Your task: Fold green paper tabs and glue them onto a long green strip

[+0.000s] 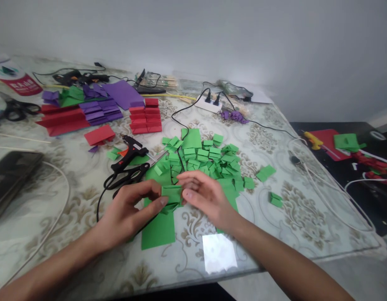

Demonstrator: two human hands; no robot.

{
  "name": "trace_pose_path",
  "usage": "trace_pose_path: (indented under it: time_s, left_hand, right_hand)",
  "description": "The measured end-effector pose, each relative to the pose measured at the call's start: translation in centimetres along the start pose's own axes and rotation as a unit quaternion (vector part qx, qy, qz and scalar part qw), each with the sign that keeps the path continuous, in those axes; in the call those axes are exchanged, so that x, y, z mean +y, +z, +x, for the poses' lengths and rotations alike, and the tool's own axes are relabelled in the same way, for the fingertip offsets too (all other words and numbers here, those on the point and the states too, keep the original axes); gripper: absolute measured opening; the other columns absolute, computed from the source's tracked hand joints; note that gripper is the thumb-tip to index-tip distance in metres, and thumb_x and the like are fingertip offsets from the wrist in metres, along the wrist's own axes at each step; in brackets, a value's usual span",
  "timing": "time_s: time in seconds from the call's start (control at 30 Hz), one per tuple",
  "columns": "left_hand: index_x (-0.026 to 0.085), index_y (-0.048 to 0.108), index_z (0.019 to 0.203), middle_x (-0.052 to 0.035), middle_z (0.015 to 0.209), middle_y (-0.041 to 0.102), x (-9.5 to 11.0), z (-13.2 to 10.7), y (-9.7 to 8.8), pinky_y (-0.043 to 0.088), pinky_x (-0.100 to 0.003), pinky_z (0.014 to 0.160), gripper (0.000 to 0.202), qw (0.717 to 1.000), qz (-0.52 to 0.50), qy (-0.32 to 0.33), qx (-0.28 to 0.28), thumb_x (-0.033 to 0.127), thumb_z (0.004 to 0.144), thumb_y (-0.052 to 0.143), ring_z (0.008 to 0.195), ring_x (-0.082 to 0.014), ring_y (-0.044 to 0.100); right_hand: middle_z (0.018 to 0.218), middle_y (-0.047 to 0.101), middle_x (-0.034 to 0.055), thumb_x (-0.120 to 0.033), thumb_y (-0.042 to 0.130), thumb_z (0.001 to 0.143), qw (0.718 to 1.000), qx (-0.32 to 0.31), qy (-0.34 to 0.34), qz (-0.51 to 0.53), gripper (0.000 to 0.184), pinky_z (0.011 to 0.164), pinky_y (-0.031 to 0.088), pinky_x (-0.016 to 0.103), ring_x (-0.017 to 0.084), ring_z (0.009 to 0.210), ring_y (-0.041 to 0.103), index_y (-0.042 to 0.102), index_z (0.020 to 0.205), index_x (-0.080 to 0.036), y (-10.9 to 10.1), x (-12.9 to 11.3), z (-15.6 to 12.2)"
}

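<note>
My left hand [131, 209] pinches a small folded green paper [171, 192] between thumb and fingers. At the paper's right edge, the thumb and curled fingers of my right hand [206, 198] close on it. Under my hands lies a flat green sheet [158, 234]. Just beyond them spreads a heap of small folded green paper pieces [209, 156]. A black glue gun [131, 154] with an orange trigger rests behind my left hand, beside black-handled scissors [127, 177] that my hand partly hides.
Red folded strips [146, 119] and purple paper [124, 94] lie at the back left. A white power strip [209, 103] holds two plugs, with black cords crossing the table. A phone [14, 175] and white bottle [16, 77] stand left. Two loose green pieces [276, 200] lie right.
</note>
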State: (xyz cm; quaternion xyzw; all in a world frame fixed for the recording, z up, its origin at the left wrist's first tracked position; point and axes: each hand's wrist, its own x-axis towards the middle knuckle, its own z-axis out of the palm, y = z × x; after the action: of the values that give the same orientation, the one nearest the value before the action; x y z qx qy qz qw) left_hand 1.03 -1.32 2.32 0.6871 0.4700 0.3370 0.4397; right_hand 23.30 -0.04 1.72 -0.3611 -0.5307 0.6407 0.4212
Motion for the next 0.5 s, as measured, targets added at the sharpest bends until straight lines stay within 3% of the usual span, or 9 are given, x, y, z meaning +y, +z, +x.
trace_pose_path:
  time_s: [0.17,0.3,0.5]
  left_hand:
    - [0.021,0.064,0.093,-0.0018,0.085,0.070,-0.30,-0.46,0.09,0.051,-0.025,0.067,0.003,0.987,0.113,0.112,-0.018,0.021,0.094,0.062,0.074,-0.0159,0.064]
    - [0.022,0.065,0.108,-0.0046,0.096,0.074,-0.20,-0.61,0.30,0.056,-0.029,0.074,0.016,0.983,0.116,0.142,-0.013,0.020,0.093,0.064,0.085,-0.0193,0.070]
    - [0.025,0.070,0.101,-0.0009,0.088,0.076,-0.44,-0.49,0.69,0.059,-0.028,0.073,0.018,0.973,0.091,0.204,0.054,0.013,0.089,0.072,0.082,-0.0182,0.073]
  right_hand:
    - [0.084,0.073,0.0027,-0.029,0.078,0.088,0.975,0.019,-0.117,-0.187,0.008,0.070,0.055,0.029,0.016,0.076,0.067,0.075,0.093,-0.022,0.31,0.59,-0.34]
    - [0.085,0.077,0.0031,-0.026,0.075,0.091,0.961,0.015,-0.173,-0.214,0.004,0.074,0.057,0.031,0.017,0.079,0.071,0.076,0.089,-0.023,0.33,0.92,-0.36]
    - [0.087,0.078,0.0055,-0.022,0.075,0.090,0.945,0.023,-0.228,-0.235,0.003,0.073,0.059,0.035,0.020,0.081,0.073,0.076,0.092,-0.023,0.43,0.55,-0.53]
